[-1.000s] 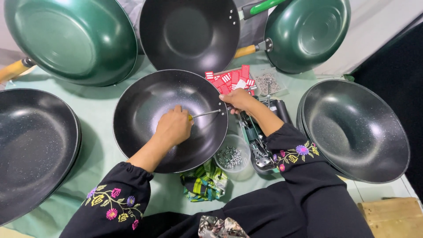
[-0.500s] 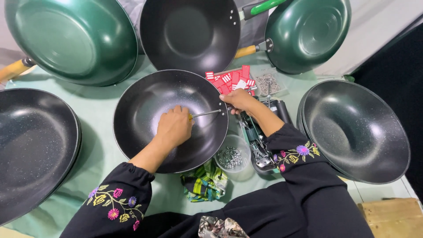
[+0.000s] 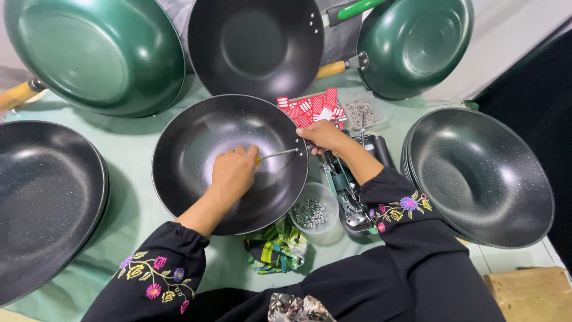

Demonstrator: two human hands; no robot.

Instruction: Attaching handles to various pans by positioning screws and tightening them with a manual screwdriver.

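Pale green desk (image 3: 134, 197): left hand (image 3: 233, 173) grips a screwdriver (image 3: 277, 154) inside the round black wok (image 3: 196, 137), right hand (image 3: 322, 135) pinching its rim, so driving the screw home needs steady pressure.

Clad in black from shoulders to wrists. Loose, long black sleeves, gathered at the cuffs. Left sleeve (image 3: 158, 271) embroidered near the cuff with small flowers in pink, purple, red and yellow on pale green curling stems. Right sleeve (image 3: 396, 206) stitched the same way: a purple bloom, pink and red blossoms, yellow-green leafy sprigs. Left hand (image 3: 233, 173) and right hand (image 3: 322, 136) both bare, ungloved. At the bottom edge, a crumpled patch of silvery, shiny fabric (image 3: 296, 309) against the black cloth.
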